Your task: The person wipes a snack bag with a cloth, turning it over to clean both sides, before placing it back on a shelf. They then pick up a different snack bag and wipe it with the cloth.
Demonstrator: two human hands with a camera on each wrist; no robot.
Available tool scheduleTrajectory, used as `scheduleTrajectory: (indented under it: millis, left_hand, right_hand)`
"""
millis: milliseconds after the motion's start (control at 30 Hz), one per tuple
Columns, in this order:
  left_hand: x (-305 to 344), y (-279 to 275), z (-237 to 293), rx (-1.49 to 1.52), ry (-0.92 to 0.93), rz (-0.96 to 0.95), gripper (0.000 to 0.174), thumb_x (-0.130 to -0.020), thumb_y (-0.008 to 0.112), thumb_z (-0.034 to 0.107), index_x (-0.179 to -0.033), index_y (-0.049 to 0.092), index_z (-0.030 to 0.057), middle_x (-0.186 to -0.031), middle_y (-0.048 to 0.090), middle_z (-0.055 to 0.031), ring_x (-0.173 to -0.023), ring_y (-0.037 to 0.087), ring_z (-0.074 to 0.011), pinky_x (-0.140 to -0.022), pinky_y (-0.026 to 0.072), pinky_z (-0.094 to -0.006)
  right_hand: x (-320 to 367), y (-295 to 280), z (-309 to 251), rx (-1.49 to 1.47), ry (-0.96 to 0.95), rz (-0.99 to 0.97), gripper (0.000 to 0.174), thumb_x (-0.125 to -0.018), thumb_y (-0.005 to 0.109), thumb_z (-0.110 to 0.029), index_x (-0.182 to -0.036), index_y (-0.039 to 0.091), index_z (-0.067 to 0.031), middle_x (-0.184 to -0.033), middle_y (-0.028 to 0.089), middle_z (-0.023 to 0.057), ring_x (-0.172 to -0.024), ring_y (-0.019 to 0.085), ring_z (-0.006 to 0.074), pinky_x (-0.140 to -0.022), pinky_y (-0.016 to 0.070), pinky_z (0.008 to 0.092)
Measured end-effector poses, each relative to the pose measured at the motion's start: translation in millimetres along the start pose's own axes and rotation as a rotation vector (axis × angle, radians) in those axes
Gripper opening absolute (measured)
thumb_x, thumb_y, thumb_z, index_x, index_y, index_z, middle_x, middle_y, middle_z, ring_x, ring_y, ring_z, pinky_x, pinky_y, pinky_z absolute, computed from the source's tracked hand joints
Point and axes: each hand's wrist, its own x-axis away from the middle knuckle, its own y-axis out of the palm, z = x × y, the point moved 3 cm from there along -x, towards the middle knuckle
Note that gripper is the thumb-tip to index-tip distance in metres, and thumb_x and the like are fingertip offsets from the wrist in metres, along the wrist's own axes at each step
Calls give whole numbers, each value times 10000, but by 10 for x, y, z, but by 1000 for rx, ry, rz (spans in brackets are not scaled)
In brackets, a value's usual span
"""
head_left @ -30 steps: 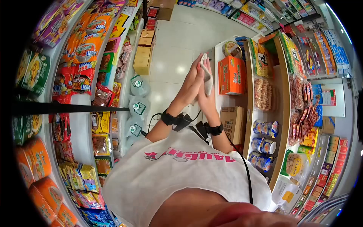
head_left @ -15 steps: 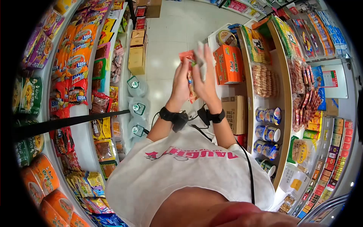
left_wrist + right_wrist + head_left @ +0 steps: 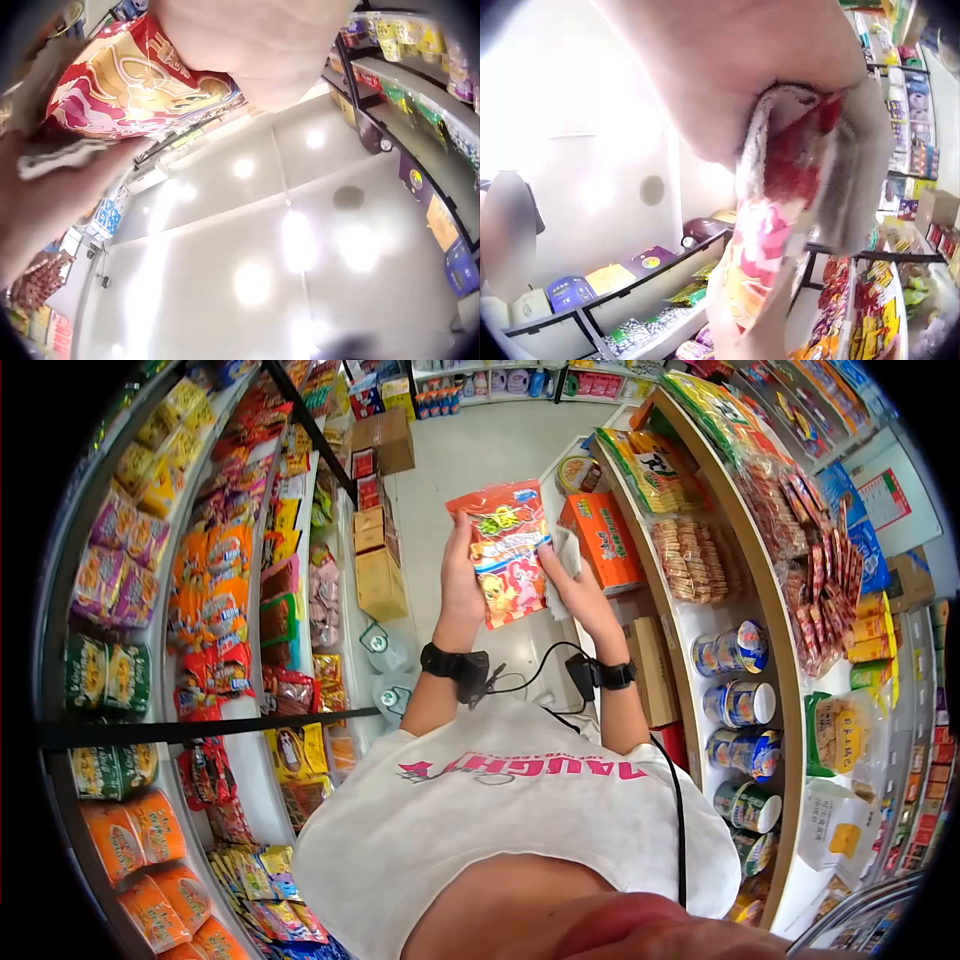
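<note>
A red snack packet (image 3: 508, 555) with cartoon ponies faces up in front of the chest in the head view. My left hand (image 3: 461, 580) grips its left edge, thumb on the front and fingers hidden behind. At the opposite edge my right hand (image 3: 583, 598) holds the packet with its thumb on the front, along with a pale grey-white cloth (image 3: 566, 548). In the right wrist view the cloth (image 3: 851, 187) lies folded under that hand, against the packet (image 3: 757, 251). The left wrist view shows the packet's printed face (image 3: 142, 82) below the left palm.
Shelves of bagged snacks (image 3: 212, 585) line the left side. To the right are a wooden shelf with tubs (image 3: 740, 703), an orange box (image 3: 603, 540) and a cardboard carton (image 3: 652, 670). Water jugs (image 3: 388, 650) stand on the floor at left. A black strap (image 3: 220, 728) crosses the left side.
The hands, pressed together with the cloth a second ago, have parted to either side of the packet. The packet has turned from edge-on to face up. The head view has shifted.
</note>
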Motion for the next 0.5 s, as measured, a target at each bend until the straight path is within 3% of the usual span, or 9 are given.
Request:
scheduleTrajectory:
  millis: [33,67,167,200,300,433,500]
  left_hand:
    - [-41,63,-28,16,3,0,477,-1052,452,402,-1298,512,-2,-1256,622,-116,-1100,634,-185,-939,521,-348]
    - [-66,138,-68,1,6,-9,468,-1039,484,401,-1289,518,7,-1252,626,-122,-1101,638,-191,-952,519,-357]
    - [-58,384,-336,-68,-124,-1,454,-1024,524,379,-1295,516,15,-1245,630,-112,-1108,637,-188,-963,516,-366]
    - [-62,379,-454,-130,-165,-8,426,-999,587,310,-1289,519,5,-1243,631,-107,-1105,638,-189,-957,519,-364]
    - [-128,478,-773,-270,-253,-29,386,-982,620,230,-1279,529,1,-1242,631,-104,-1096,641,-192,-941,523,-357]
    - [-222,737,-1089,-287,-265,-99,383,-980,623,196,-1298,515,12,-1236,627,-100,-1103,634,-175,-937,525,-350]
    - [-320,754,-1306,-246,-149,-55,403,-1003,595,232,-1325,494,10,-1248,609,-71,-1112,620,-160,-941,518,-342]
  right_hand:
    - [33,-99,52,38,35,-59,448,-1025,551,-354,-1282,558,13,-1165,646,50,-1066,564,91,-929,450,279]
    - [29,-187,182,20,-82,9,388,-1014,584,-323,-1225,592,2,-1054,668,12,-948,587,62,-843,473,248]
    - [25,-552,316,-1,-101,200,324,-988,626,-308,-1067,658,5,-896,655,-15,-810,565,55,-739,469,250]
    - [60,-630,231,-86,-150,221,282,-977,646,-278,-1036,652,-2,-857,625,-37,-759,534,34,-674,448,232]
    - [186,-938,160,-112,-203,229,267,-967,663,-259,-1036,652,-1,-865,630,-36,-771,537,32,-673,442,221]
    - [361,-1457,253,-120,-274,509,303,-1001,603,-320,-1021,653,-22,-829,612,-47,-749,534,40,-669,443,223]
    - [428,-1682,471,-313,-118,564,362,-1012,560,-394,-1119,620,-54,-924,608,-36,-820,535,46,-709,441,223]
